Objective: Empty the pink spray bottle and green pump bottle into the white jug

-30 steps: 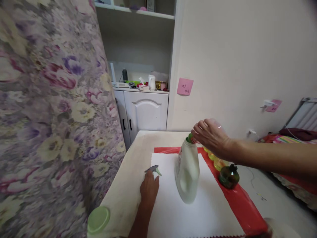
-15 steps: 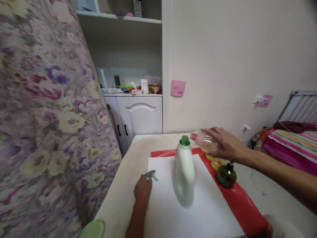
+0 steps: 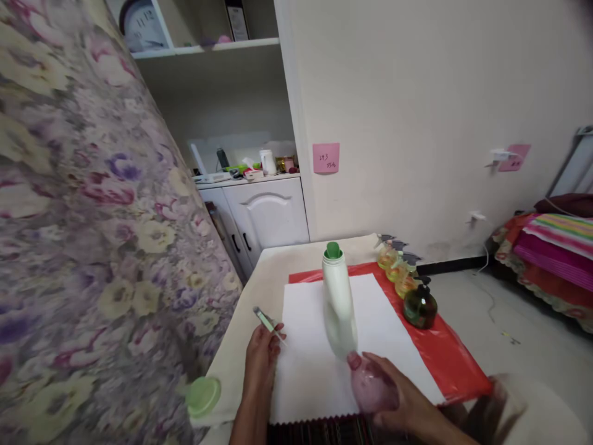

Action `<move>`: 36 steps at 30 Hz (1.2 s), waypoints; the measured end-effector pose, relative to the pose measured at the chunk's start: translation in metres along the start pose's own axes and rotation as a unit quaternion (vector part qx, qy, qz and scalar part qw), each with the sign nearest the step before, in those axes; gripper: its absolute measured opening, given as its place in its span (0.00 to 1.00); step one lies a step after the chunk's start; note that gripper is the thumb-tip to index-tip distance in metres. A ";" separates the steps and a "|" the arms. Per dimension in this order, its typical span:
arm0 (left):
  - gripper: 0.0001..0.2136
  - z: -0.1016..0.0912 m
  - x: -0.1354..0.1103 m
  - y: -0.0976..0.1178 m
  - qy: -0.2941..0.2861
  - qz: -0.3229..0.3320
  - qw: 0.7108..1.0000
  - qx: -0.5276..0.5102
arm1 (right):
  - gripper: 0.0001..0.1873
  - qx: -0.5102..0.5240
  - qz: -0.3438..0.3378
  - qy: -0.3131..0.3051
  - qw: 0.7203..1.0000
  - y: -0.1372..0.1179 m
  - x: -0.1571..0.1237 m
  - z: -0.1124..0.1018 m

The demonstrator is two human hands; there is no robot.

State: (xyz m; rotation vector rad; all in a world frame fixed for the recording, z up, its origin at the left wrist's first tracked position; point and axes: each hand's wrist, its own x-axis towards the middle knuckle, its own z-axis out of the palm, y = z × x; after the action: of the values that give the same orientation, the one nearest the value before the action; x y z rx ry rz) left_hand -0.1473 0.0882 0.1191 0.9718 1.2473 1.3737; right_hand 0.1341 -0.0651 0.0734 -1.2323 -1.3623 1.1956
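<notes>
Head view: your right hand (image 3: 393, 395) grips a pink bottle (image 3: 370, 386), your left hand (image 3: 262, 352) pinches a sprayer (image 3: 267, 321).
Swing carelessly and you could topple the tall white bottle (image 3: 339, 309) just beside it.

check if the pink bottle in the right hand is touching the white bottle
Cannot tell. In the head view the small pink bottle, held in the right hand, has its neck right at the white bottle's base; they overlap, with no clear gap or contact.

The right hand (image 3: 398, 402) covers the lower part of the pink bottle (image 3: 370, 386), and its forearm runs off the bottom edge. The writing on the pink note (image 3: 325, 158) is too small to read. A blurred pale shape (image 3: 532, 411) fills the bottom right corner.
</notes>
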 end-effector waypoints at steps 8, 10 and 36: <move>0.15 0.025 -0.096 0.042 0.005 0.100 0.990 -0.097 | 0.51 -0.135 0.003 -0.066 0.989 -0.023 -0.005 0.026; 0.14 0.035 -0.109 0.051 0.014 0.120 0.989 -0.086 | 0.51 -0.138 -0.006 -0.076 0.988 -0.024 -0.005 0.024; 0.12 0.096 -0.161 -0.015 -0.074 0.044 0.996 0.025 | 0.42 -0.026 -0.109 -0.058 0.992 -0.010 -0.008 -0.001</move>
State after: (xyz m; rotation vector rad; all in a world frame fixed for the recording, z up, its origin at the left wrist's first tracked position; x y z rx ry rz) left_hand -0.0235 -0.0525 0.1275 1.1535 1.1449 1.3177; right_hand 0.1347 -0.0733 0.0836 -1.0330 -1.5798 1.0973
